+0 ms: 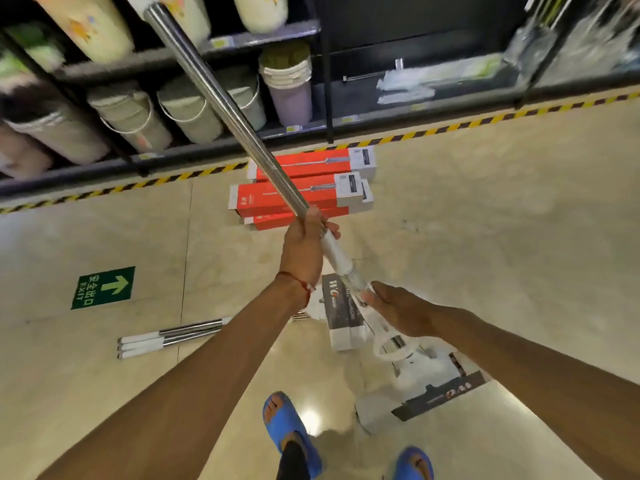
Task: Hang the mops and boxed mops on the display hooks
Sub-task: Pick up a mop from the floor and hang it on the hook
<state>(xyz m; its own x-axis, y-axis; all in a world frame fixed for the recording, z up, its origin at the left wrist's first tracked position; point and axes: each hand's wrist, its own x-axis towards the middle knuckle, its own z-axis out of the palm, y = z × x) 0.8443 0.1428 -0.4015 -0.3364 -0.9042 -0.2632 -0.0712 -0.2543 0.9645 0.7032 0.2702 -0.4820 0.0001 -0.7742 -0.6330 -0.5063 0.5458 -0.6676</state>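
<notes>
Left hand (304, 252), right hand (403, 308) grip mop (221, 95), blurred

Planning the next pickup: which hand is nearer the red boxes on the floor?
Left. The left hand grips the mop handle just short of the red boxes; the right hand holds it lower, farther back toward the person.
</notes>
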